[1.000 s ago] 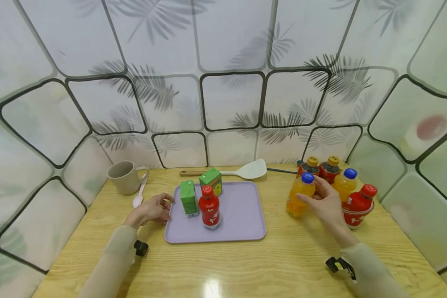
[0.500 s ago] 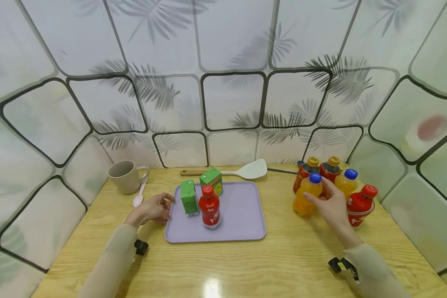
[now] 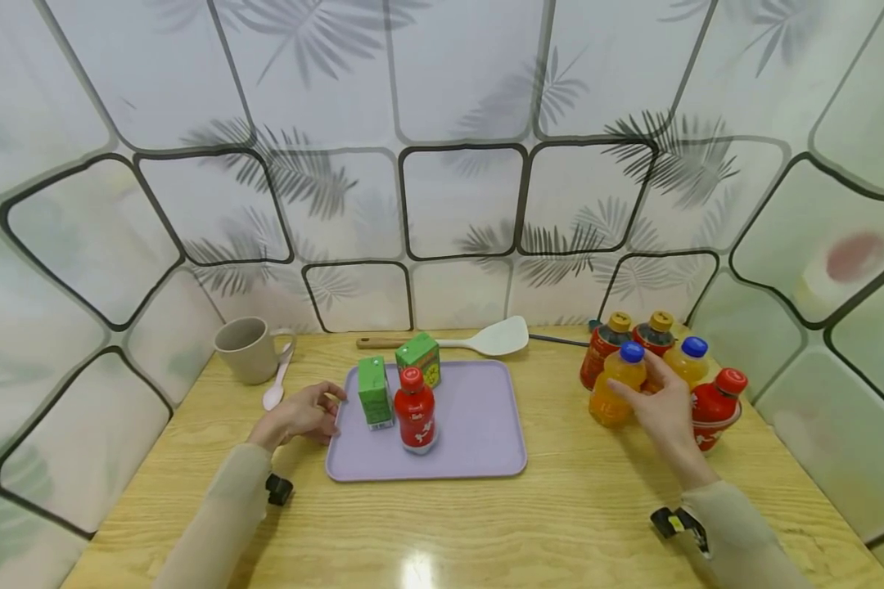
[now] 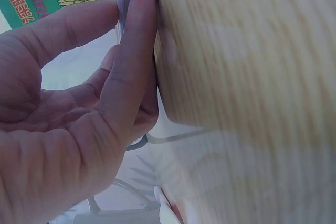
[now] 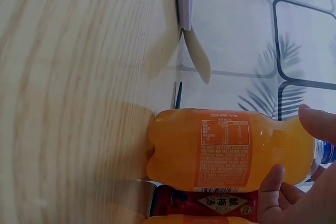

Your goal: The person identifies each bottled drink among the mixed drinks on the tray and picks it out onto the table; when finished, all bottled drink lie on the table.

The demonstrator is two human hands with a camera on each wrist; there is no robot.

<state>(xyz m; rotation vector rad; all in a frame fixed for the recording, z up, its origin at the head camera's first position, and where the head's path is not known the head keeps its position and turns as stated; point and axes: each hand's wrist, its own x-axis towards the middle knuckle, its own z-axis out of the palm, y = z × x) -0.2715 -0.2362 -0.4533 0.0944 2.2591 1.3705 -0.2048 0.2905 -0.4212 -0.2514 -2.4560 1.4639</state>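
Observation:
In the head view my right hand (image 3: 663,401) grips a bottle of orange soda (image 3: 619,384) with a blue cap, thumb on one side and fingers on the other. The right wrist view shows this orange soda bottle (image 5: 226,148) standing with its base at the tabletop, fingers around its upper part. My left hand (image 3: 308,415) holds the left rim of the lilac tray (image 3: 471,454), thumb and forefinger at its edge in the left wrist view. On the tray stand a red bottle (image 3: 416,413) and two green drink cartons, one in front (image 3: 374,393) and one behind (image 3: 418,360).
Close to my right hand stand two dark bottles with gold caps (image 3: 604,348), a second orange soda bottle (image 3: 685,364) and another red bottle (image 3: 714,401). Behind the tray lies a white spatula (image 3: 497,336). A mug (image 3: 245,352) and a spoon (image 3: 276,384) are at the back left.
My right hand has moved the orange soda bottle to the right, closer to the other bottles. The left hand and the tray have stayed in place.

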